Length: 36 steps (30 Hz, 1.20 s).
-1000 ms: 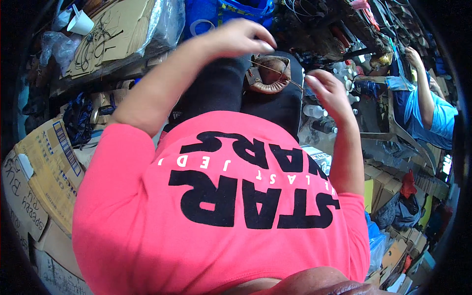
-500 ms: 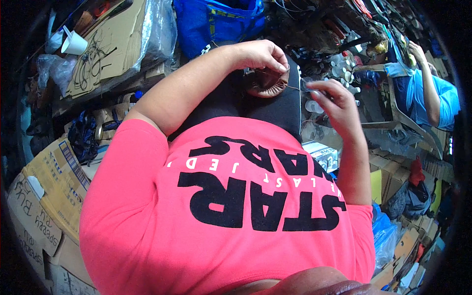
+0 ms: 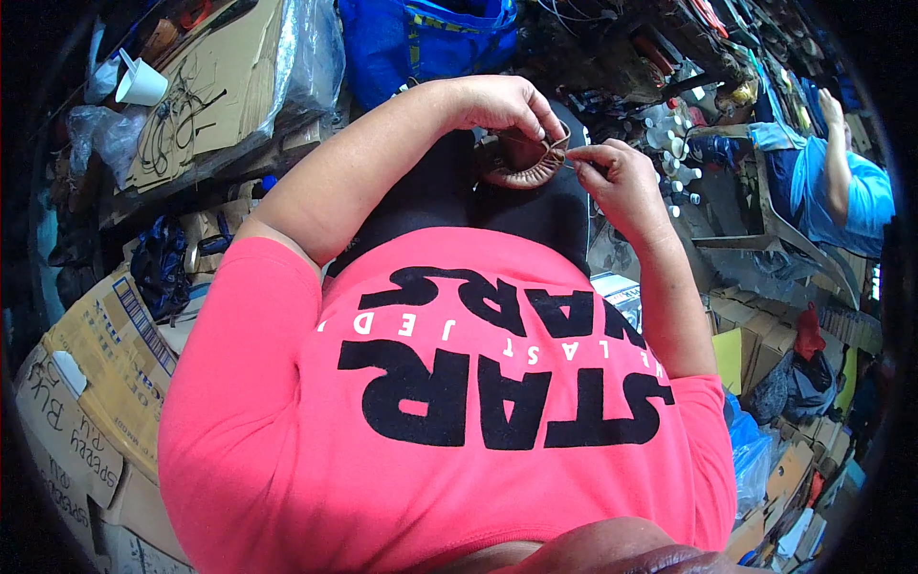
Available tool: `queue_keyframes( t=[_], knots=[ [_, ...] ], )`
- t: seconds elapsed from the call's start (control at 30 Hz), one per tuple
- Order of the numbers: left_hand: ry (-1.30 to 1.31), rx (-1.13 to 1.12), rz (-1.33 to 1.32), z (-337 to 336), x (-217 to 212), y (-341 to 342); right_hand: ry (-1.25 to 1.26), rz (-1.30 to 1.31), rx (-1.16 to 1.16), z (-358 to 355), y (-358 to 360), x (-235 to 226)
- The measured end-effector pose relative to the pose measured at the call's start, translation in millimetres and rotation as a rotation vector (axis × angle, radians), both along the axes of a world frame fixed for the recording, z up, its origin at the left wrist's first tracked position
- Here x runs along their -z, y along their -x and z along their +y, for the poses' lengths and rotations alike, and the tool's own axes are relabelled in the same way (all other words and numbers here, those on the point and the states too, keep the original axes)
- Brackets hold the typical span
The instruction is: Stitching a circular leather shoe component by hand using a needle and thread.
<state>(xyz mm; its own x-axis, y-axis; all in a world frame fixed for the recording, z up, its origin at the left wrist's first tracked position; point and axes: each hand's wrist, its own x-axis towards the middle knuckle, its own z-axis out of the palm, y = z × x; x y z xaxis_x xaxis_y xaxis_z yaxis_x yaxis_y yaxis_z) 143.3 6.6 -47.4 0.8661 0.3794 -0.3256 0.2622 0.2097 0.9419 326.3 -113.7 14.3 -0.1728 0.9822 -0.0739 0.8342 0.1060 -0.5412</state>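
A worker in a pink T-shirt [image 3: 459, 497] with black lettering sits over a brown leather moccasin [image 3: 522, 163], which rests on the lap of black trousers [image 3: 421, 187], toward the knee end and nearer the right leg's outer edge. The left hand [image 3: 512, 105] reaches across the top of the shoe, thumb and index fingertip drawn together on its rim, gripping the leather. The right hand [image 3: 620, 184] comes in from the other side, thumb and forefinger nearly meeting just beside the puckered seam; whether they pinch anything is too small to tell. Beyond the knees stands a large blue bag [image 3: 430, 48]. At left, black cords [image 3: 172, 139] lie near the lower corner of a stack of cardboard sheets [image 3: 220, 62], with clear plastic wrap [image 3: 314, 72] along its right edge and a white cup [image 3: 142, 84] by its left edge. White bottles [image 3: 683, 176] cluster to the right of the shoe, well apart from a co-worker in a blue shirt [image 3: 856, 196], whose arm is raised. A printed carton [image 3: 107, 349] leans at lower left.
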Motion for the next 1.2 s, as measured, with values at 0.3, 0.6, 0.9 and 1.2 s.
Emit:
queue_keyframes(
  t=[0.3, 0.6, 0.9, 1.2],
  knots=[
    [-0.079, 0.038, 0.019, 7.6, 1.9, -9.1, -0.074, 0.106, 0.015, 3.8, -5.8, 20.4],
    [-0.168, 0.147, -0.006, 14.5, 10.9, -13.7, 0.477, 0.716, 0.035, 28.1, -42.6, 50.2],
    [-0.333, 0.188, 0.084, 10.8, 4.3, -15.5, 0.411, 0.73, 0.137, 21.7, -23.1, 60.7],
    [-0.911, -0.32, -0.001, -43.6, -8.4, 44.0, 0.029, 0.248, -0.009, -8.0, -17.7, 34.7]
  ],
)
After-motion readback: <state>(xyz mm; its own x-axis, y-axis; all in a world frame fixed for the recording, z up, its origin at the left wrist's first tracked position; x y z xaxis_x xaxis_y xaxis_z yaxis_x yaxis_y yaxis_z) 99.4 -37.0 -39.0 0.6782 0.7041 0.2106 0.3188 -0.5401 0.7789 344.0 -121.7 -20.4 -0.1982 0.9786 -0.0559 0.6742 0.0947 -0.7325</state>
